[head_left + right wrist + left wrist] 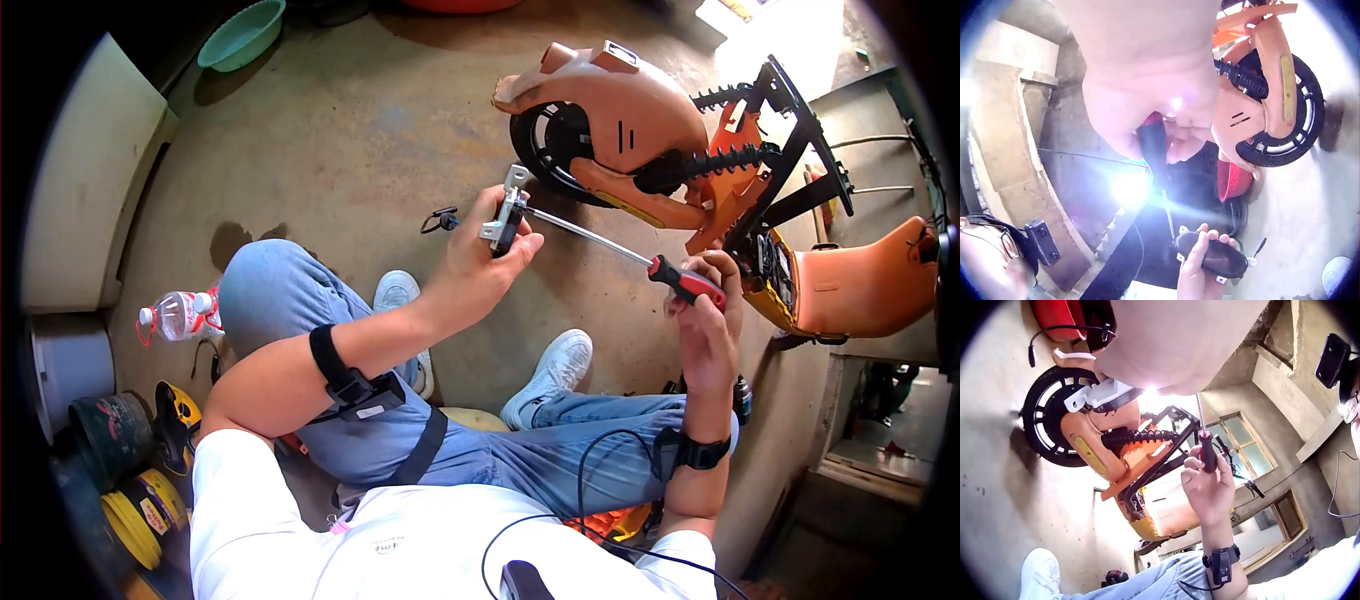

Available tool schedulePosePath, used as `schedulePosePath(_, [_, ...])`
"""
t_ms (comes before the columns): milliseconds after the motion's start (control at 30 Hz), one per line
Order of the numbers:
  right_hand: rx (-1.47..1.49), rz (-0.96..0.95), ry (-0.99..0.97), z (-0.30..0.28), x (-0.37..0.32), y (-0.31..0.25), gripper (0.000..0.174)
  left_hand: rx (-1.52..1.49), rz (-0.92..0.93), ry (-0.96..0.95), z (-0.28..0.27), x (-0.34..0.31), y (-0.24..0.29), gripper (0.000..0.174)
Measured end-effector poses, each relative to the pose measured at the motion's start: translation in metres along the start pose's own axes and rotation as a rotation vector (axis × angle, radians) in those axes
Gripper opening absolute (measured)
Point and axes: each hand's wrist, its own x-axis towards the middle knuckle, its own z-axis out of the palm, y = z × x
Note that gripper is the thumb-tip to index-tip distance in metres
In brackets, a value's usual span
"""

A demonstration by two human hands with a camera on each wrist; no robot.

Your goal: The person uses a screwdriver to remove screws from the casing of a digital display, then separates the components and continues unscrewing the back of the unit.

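Observation:
My left hand (468, 262) grips a flat, dark oval part (1227, 257) fitted with silvery metal mounting tabs (516, 180). A short black cable with a connector (440, 219) sticks out beside that hand. In my right hand (712, 318) is a screwdriver (690, 284) with a red and black handle, its fingers wrapped round it. The screwdriver's long metal shaft (590, 234) points toward the left hand, and its tip overlaps the tabbed side of the part in the head view. Both hands are raised in front of the bent knees.
An orange electric scooter (655, 110), partly taken apart, lies ahead on the right with its black wheel (545, 150) showing. A green basin (243, 35) is at the far left. A plastic bottle (180, 316) and a yellow reel (145, 515) are by the left knee.

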Motion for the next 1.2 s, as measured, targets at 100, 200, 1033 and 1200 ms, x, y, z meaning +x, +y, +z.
schedulePosePath(100, [-0.164,0.012,-0.059,-0.032,0.000,0.007,0.050,-0.026,-0.038,-0.028,0.002,-0.003,0.002,0.038])
schedulePosePath(200, [-0.064,0.137,-0.181,-0.035,0.000,0.004,0.052,-0.092,-0.061,-0.032,0.005,-0.003,-0.004,0.037])
schedulePosePath(1033, [-0.138,0.167,-0.097,-0.017,0.000,-0.002,0.051,-0.090,-0.134,-0.070,0.005,0.000,-0.002,0.036])
schedulePosePath(1200, [-0.107,-0.035,-0.038,-0.004,0.001,0.003,0.046,-0.081,-0.143,-0.055,0.003,0.001,-0.001,0.036])
